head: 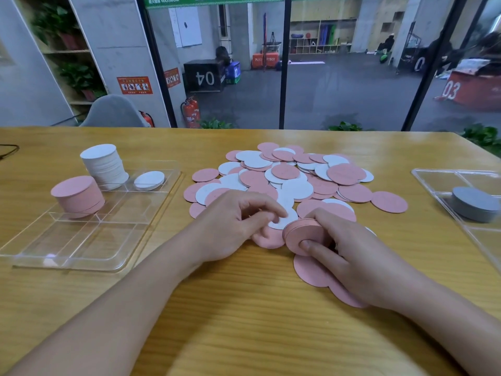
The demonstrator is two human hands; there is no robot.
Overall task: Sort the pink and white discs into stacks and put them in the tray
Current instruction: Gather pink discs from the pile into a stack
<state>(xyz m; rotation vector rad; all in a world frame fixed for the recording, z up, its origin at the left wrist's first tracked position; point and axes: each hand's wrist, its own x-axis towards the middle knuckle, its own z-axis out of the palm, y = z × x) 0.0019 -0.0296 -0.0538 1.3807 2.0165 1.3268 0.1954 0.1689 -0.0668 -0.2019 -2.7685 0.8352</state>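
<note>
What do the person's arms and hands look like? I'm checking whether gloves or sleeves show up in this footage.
Both are bare. The left hand and right hand wear no gloves, and no rings, watch or wristband are visible. Both forearms are uncovered right to the picture's edge, with no sleeve in view. The fingers carry no tape or markings.
</note>
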